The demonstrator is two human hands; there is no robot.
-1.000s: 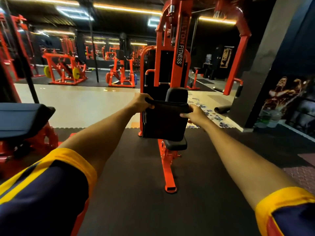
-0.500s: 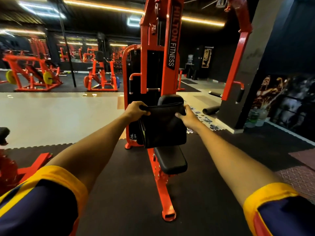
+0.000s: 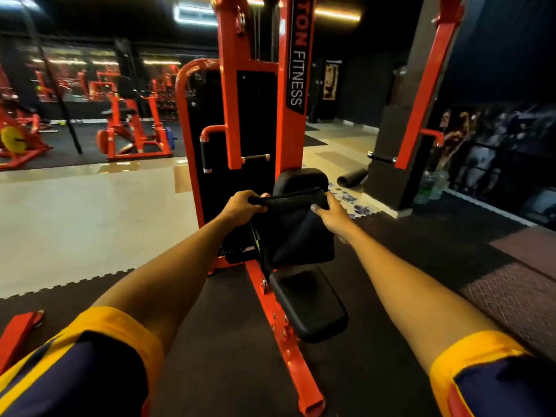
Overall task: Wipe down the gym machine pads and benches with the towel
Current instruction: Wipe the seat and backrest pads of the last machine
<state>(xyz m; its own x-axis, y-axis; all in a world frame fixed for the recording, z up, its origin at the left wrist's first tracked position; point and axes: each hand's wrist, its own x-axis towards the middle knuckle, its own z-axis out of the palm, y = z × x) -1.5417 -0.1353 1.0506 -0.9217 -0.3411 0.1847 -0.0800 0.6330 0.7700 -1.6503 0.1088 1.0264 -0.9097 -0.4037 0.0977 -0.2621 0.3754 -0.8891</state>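
A black towel (image 3: 296, 233) hangs stretched between both my hands, out in front of me. My left hand (image 3: 240, 207) grips its top left edge and my right hand (image 3: 331, 215) pinches its top right edge. Straight behind the towel stands an orange machine (image 3: 252, 85) marked FITNESS. Its black back pad (image 3: 301, 179) shows just above the towel's top edge, and its black seat pad (image 3: 310, 305) lies below the towel. The towel hides the lower part of the back pad.
An orange base rail (image 3: 296, 365) runs along the dark rubber floor toward me. A second orange frame (image 3: 421, 94) and a dark pillar (image 3: 394, 152) stand at right, with bottles (image 3: 430, 185) by the pillar. Other orange machines (image 3: 132, 130) stand across the pale floor at left.
I have come closer to the machine, so the seat pad and back pad look larger. My hands have drawn nearer each other, and the towel has slackened between them.
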